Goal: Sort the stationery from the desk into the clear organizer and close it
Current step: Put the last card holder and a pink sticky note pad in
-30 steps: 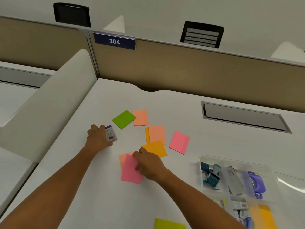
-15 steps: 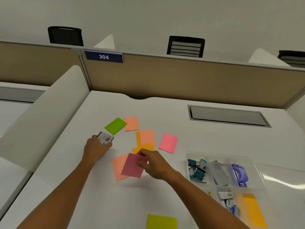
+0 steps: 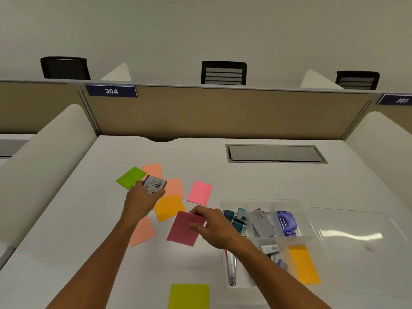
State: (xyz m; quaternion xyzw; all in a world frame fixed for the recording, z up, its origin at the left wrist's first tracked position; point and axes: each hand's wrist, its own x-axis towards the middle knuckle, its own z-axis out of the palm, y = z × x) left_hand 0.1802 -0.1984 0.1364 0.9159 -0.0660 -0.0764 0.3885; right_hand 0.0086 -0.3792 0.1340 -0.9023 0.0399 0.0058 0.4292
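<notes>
moved: the right hand [image 3: 215, 227] has lifted the dark pink note [image 3: 185, 228] off the worktop [image 3: 89, 264] and carried it toward the clear organizer [image 3: 312, 221]; the left hand [image 3: 142, 200] has raised the small printed box [image 3: 154, 185] off the surface.
hands: right pinches the pink note by its edge; left grips the box.
stationery: seven more notes lie loose, the green note [image 3: 131, 177] farthest left.
organizer: right of the hands, open, lid [image 3: 356, 237] flat beside it, an orange pad [image 3: 304, 264] already inside.
doing it well: lay the note flat on that pad; drop the box in with the small items.
hard to see: box print blurred; yellow-green note [image 3: 189, 296] cut off below.
</notes>
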